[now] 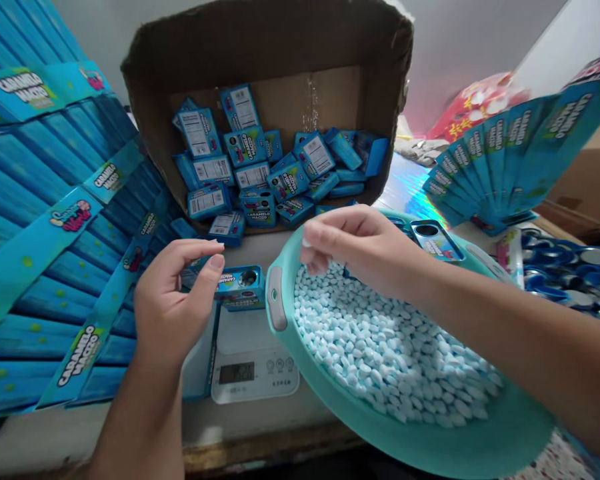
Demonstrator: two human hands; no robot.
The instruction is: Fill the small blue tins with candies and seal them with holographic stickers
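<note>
Left hand (175, 300): thumb and fingers parted, beside the box (240, 287);
Right hand (345, 243): pinched narrow on a pale candy (306, 244), above the teal basin (380, 443);
Box: on the scale (273, 337), lettered "CARAMELO";
Scale: display (237, 373) digits blurred;
Carton (330, 100): boxes (287, 181) reading "CARAMELO MACIZO"; white panels (317, 156) too small to read

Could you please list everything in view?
Carton: one, brown, back
Small boxes: many, blue, mostly in carton
Packs: many, blue, left
Scale: one, white, centre
Scale box: one, blue, scale's far edge
Basin: one, teal, right of scale
Candies: many, pale blue, in basin
Basin box: one or more, blue, basin's far side
Cards: several, blue, right
Round pieces: many, blue and silver, far right
Bag: one, red, back right
Table: one, pale, beneath
Left hand: one, near scale box
Right hand: one, over basin
</note>
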